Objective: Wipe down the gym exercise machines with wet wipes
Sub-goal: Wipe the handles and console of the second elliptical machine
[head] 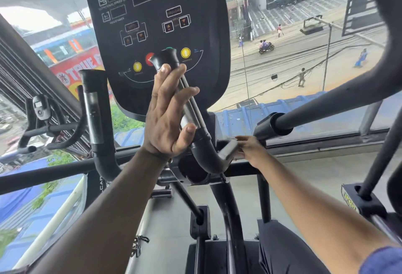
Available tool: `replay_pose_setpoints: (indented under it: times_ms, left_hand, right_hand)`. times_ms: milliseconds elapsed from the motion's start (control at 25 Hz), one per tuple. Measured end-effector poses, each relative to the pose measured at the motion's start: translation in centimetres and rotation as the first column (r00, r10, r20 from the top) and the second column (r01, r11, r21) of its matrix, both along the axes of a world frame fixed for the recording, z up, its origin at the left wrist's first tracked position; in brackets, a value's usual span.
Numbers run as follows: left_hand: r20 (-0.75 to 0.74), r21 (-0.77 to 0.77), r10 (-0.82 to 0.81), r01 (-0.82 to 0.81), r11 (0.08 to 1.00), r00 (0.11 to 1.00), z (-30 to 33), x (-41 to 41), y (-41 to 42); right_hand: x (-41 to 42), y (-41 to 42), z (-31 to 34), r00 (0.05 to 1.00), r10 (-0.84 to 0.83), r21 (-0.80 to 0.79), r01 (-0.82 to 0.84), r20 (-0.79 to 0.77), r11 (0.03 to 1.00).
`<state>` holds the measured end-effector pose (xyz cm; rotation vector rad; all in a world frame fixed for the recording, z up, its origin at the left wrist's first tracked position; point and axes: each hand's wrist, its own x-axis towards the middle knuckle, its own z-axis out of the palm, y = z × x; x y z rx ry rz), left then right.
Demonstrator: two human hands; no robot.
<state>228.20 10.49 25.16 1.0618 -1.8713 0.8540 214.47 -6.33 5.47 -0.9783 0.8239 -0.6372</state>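
I stand at a black exercise machine with a console (156,23) in front of me. My left hand (167,117) lies flat along the upright centre handle (165,58), fingers straight and thumb hooked at the handle's silver sensor strip. Lower right, my right hand (252,149) pinches a blurred grey-white piece, apparently the wet wipe (228,148), against the bend where that handle meets the frame. Blur hides the fingers' exact hold.
A second upright handle (93,108) stands to the left. A long moving arm (326,104) slants in from the right, and another machine's black frame (374,178) sits at the right edge. A big window looks onto a street. Grey floor lies below.
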Motion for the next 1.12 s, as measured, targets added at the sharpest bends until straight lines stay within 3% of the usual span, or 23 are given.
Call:
replay_pose_setpoints:
  times_ms: [80, 160, 240, 360, 440, 480, 560, 640, 720, 800, 1000, 1120]
  left_hand:
    - [-0.009, -0.004, -0.007, 0.007, 1.0, 1.0, 0.0, -0.1, -0.1]
    - [-0.012, -0.013, -0.011, 0.011, 1.0, 1.0, -0.1, -0.1, -0.1]
    - [-0.01, -0.016, -0.011, 0.011, 1.0, 1.0, -0.1, -0.1, -0.1]
    - [-0.007, -0.007, 0.003, -0.003, 1.0, 1.0, -0.2, -0.3, 0.2]
    - [-0.008, 0.0, 0.002, -0.002, 1.0, 1.0, -0.1, -0.4, 0.3]
    - [-0.008, 0.003, 0.001, -0.001, 1.0, 1.0, -0.1, -0.4, 0.3]
    - [0.001, -0.002, 0.005, -0.005, 1.0, 1.0, -0.1, -0.3, 0.4]
    - [0.003, -0.013, 0.01, -0.01, 1.0, 1.0, -0.3, -0.3, 0.3]
    - [0.004, -0.028, 0.011, -0.011, 1.0, 1.0, -0.3, -0.3, 0.3]
    - [-0.005, -0.02, 0.007, -0.007, 1.0, 1.0, -0.2, -0.2, 0.1]
    - [-0.008, -0.021, 0.011, -0.011, 1.0, 1.0, -0.5, -0.1, 0.1]
    - [-0.006, -0.028, 0.01, -0.01, 1.0, 1.0, -0.5, -0.2, 0.1]
  right_hand:
    - [-0.5, 1.9, -0.3, 0.982, -0.19, 0.034, 0.19, 0.006, 0.981]
    - [-1.2, 3.3, -0.3, 0.926, -0.359, -0.198, 0.333, -0.118, 0.922]
    - [-2.2, 4.3, 0.6, 0.881, -0.421, -0.565, 0.239, -0.216, 0.79]
    - [-2.5, 3.1, 2.3, 0.889, -0.339, -0.768, -0.022, -0.308, 0.64]
    - [-2.3, 1.6, 2.5, 0.866, -0.286, -0.759, -0.151, -0.411, 0.633]
    - [-2.3, 1.2, 2.4, 0.865, -0.266, -0.723, -0.15, -0.426, 0.674]
    - [-2.2, 1.6, 2.2, 0.896, -0.223, -0.558, -0.033, -0.384, 0.829]
    - [-2.4, 3.4, 1.6, 0.904, -0.289, -0.465, 0.118, -0.314, 0.877]
    - [-2.8, 5.3, 1.7, 0.873, -0.409, -0.592, 0.187, -0.265, 0.784]
    - [-2.8, 5.8, 1.8, 0.859, -0.453, -0.738, 0.143, -0.239, 0.66]
    - [-3.3, 6.8, 3.0, 0.866, -0.419, -0.651, 0.155, -0.272, 0.743]
    - [-4.4, 9.8, 5.4, 0.88, -0.412, -0.787, 0.076, -0.236, 0.612]
